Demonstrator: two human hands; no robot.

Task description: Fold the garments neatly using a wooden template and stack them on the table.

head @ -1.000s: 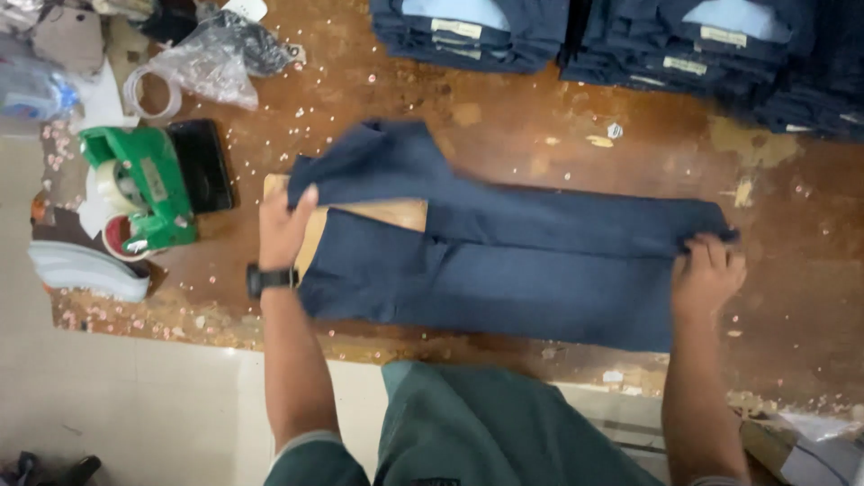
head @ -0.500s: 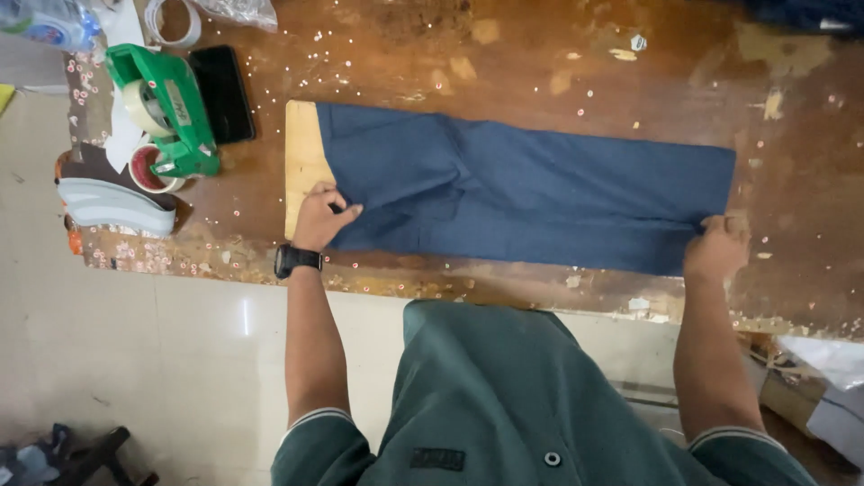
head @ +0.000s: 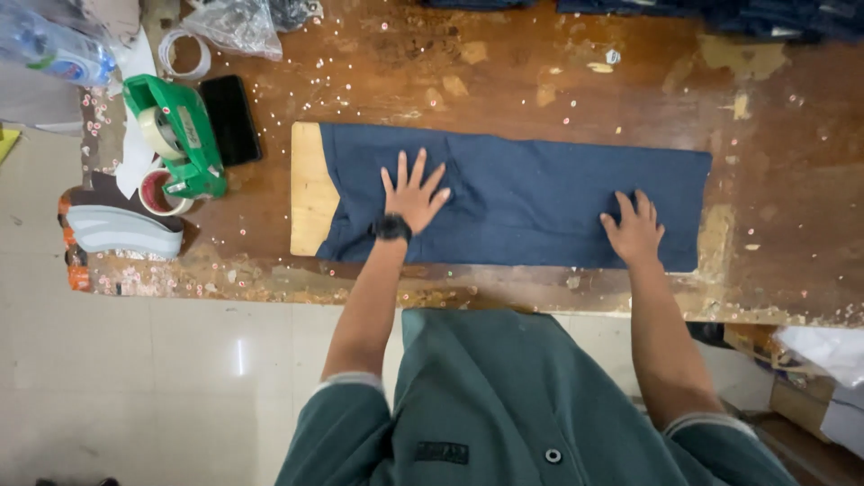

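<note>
Step in hand was smoothing: folded navy garment (head: pixel 540 193) lay flat mid-tabletop (head: pixel 504 63), over a wooden board (head: pixel 310 189) that stuck out at its left end. Left hand (head: pixel 412 191) was spread flat on the cloth near the board, right hand (head: pixel 634 229) flat near the right end; both grips released, palms down, nothing grasped. Green tape dispenser (head: pixel 175 135) & black phone (head: pixel 229 117) sat off to the left. Next move prob. needed even pressure w/o shifting the fold.

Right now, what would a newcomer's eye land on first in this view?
A folded dark blue garment lies flat mid-table on a wooden board. The left hand, fingers spread, and the right hand both press flat on it. At the table's left edge sits a bright green tape dispenser beside a black phone.
</note>
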